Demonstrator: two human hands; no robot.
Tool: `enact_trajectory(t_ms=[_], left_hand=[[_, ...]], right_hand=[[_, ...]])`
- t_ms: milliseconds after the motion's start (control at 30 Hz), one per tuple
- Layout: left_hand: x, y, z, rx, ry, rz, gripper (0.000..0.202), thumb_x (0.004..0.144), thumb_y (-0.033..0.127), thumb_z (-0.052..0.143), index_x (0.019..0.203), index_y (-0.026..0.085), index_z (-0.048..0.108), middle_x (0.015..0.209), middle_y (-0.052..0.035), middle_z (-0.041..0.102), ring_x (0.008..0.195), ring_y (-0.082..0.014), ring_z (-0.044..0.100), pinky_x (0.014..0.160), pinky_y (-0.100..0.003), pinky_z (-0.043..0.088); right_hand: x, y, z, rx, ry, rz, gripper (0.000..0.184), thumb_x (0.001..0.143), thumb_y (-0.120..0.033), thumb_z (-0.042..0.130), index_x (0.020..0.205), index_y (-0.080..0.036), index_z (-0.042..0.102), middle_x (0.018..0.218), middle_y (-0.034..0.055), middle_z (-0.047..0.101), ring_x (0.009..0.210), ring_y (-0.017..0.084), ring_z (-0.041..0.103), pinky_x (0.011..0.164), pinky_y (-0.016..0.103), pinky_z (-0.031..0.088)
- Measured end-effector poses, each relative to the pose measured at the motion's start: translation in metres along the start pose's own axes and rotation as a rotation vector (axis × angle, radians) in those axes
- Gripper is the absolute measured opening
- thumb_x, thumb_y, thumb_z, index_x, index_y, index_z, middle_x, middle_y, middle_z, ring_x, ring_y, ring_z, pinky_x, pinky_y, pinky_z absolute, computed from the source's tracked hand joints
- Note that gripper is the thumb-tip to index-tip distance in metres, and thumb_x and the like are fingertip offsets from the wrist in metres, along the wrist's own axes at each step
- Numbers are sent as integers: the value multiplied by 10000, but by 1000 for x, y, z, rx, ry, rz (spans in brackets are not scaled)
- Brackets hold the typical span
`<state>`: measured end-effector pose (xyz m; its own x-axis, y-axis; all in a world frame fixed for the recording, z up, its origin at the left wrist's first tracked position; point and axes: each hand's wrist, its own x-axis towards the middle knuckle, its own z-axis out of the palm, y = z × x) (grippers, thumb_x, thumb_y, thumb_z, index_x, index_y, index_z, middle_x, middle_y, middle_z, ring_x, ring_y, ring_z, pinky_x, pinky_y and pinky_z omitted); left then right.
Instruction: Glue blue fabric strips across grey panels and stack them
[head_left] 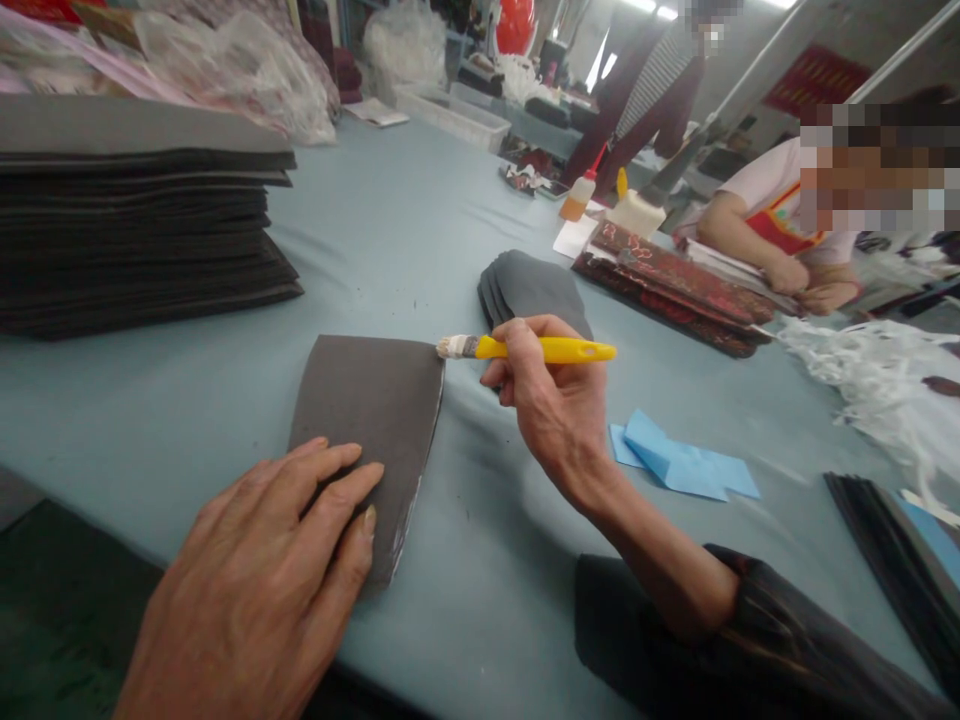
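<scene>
A dark grey rectangular sheet (pixel 375 410), seemingly layered, lies on the blue-green table. My left hand (pixel 277 560) rests flat on its near part, fingers stretched out. In my right hand (pixel 551 390) is a yellow-handled brush (pixel 559 350), gripped between thumb and fingers. Its whitish bristles touch the far right corner of the sheet. A thin white line runs along the sheet's right edge. Just behind my right hand sits a small stack of rounded grey pieces (pixel 536 285), partly hidden by the hand.
A tall stack of dark sheets (pixel 142 230) stands at the left. Blue paper pieces (pixel 682 460) lie right of my forearm. Farther back are red patterned fabric (pixel 667 280), a glue bottle (pixel 579 195) and a white container (pixel 636 215). A co-worker's hands (pixel 806 285) are busy at the right.
</scene>
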<state>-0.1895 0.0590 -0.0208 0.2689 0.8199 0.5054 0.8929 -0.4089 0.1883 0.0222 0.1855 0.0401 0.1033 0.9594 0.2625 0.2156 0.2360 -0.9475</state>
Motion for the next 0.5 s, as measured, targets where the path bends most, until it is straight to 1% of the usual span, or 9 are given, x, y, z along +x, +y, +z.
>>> enact_trajectory(t_ms=[133, 267, 500], left_hand=[[1, 1, 0, 3, -8, -2, 335, 1076, 278, 464, 1370, 223, 615, 1390, -119, 678, 1303, -339, 607, 1079, -492, 392], [1, 1, 0, 10, -11, 3, 340, 1072, 272, 472, 1379, 218, 610, 1401, -121, 671, 1308, -338, 600, 1075, -484, 392], [3, 2, -2, 9, -10, 1, 329, 1076, 276, 462, 1369, 232, 608, 1388, -109, 681, 1302, -330, 606, 1047, -482, 405]], right_hand=[[1, 4, 4, 18, -7, 9, 221, 995, -397, 659, 896, -205, 701, 633, -24, 689, 522, 106, 543, 508, 263, 422], [-1, 6, 5, -12, -30, 37, 213, 986, -371, 648, 851, -213, 691, 587, -34, 668, 483, 99, 527, 483, 252, 408], [-18, -7, -8, -32, -131, 53, 312, 999, -440, 640, 780, -222, 685, 531, -36, 615, 456, 97, 504, 448, 241, 374]])
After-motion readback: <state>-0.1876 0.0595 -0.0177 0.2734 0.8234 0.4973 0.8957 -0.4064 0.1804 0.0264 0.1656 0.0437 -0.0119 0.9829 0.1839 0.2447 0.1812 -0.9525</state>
